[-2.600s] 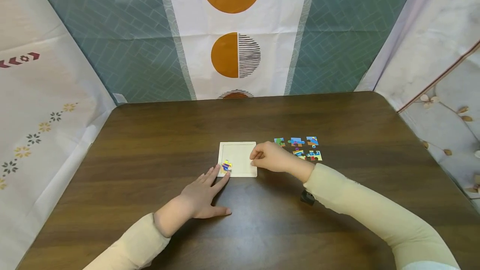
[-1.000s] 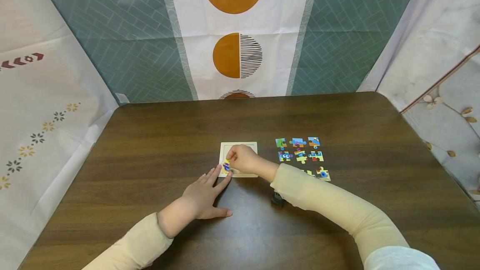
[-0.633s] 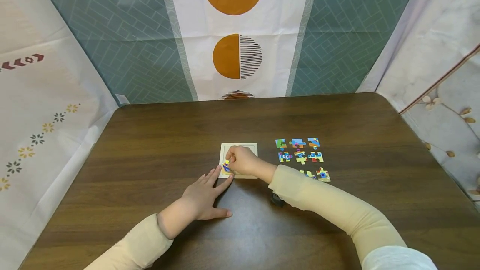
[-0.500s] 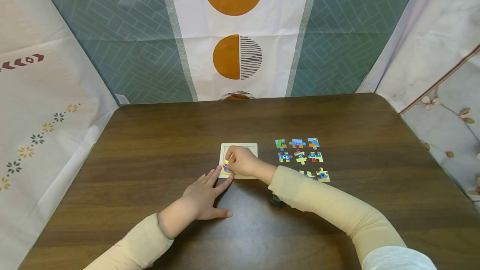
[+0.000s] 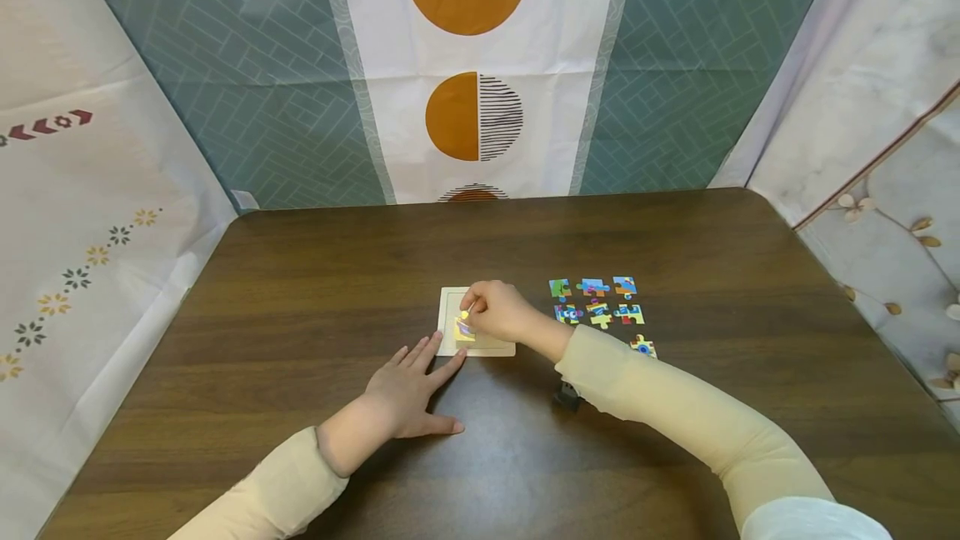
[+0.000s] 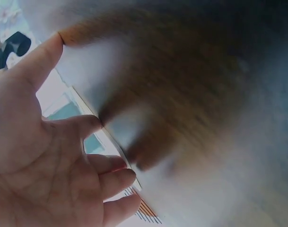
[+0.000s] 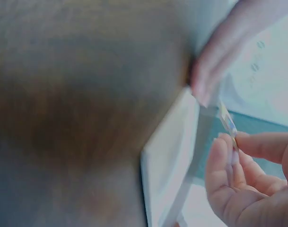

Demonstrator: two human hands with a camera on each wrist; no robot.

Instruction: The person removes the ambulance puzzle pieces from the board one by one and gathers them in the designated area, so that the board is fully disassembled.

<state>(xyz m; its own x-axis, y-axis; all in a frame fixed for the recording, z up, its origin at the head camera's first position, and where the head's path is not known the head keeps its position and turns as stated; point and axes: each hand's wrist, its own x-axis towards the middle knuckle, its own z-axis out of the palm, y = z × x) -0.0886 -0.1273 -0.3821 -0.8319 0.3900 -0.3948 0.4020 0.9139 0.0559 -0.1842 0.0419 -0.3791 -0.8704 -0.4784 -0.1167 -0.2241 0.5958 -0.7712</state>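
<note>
My right hand (image 5: 504, 312) pinches a small yellow and purple jigsaw piece (image 5: 465, 329) between thumb and finger, over the left part of a pale puzzle tray (image 5: 498, 352). In the right wrist view the jigsaw piece (image 7: 227, 119) stands tilted, nearly edge-on, above the tray (image 7: 155, 189). My left hand (image 5: 401, 396) lies with fingers spread, the fingertips at the tray's lower left corner and the thumb out on the table. The left wrist view shows the left hand (image 6: 49, 156) with straight fingers along the tray's edge.
Several loose jigsaw pieces (image 5: 594, 287) lie in rows on the brown table (image 5: 337, 265) right of the tray. One lower piece (image 5: 642, 347) sits close by the right sleeve (image 5: 675, 398), which covers part of that row. Fabric hangings (image 5: 300, 107) stand behind the table.
My right hand came from the tray's right rim to the jigsaw piece in its lower left corner, took hold of it and lifted it up and slightly right. The left hand stayed put.
</note>
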